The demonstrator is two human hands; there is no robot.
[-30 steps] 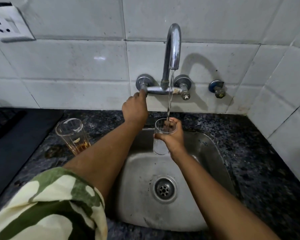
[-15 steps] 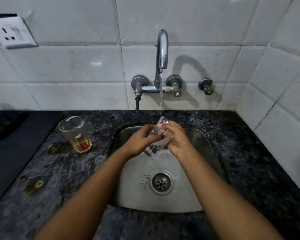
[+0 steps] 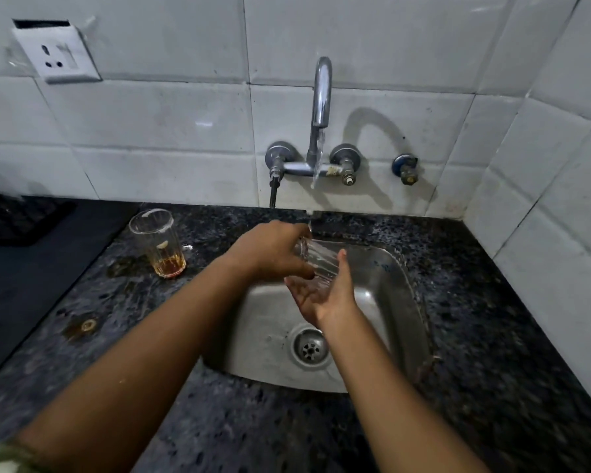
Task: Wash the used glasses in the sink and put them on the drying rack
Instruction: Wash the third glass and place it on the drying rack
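At frame centre, over the sink (image 3: 403, 302), the left hand (image 3: 270, 252) grips a blurred clear glass (image 3: 316, 259); the right hand (image 3: 321, 291) cups it, palm open; its rim is hidden.

The scene is dim overall, lit from above and somewhat to the left: the curved chrome tap (image 3: 322, 93) throws an arched shadow to its right across the white wall tiles (image 3: 171, 121). A narrow bright streak of glare runs down the tap's spout, and a soft highlight sits on the tile left of it. The dark speckled stone desk (image 3: 492, 319) soaks up light and loses detail near the camera. Motion blur smears the near forearms and the steel sink (image 3: 403, 302). Tile lines bow outward at the edges from wide-angle distortion.
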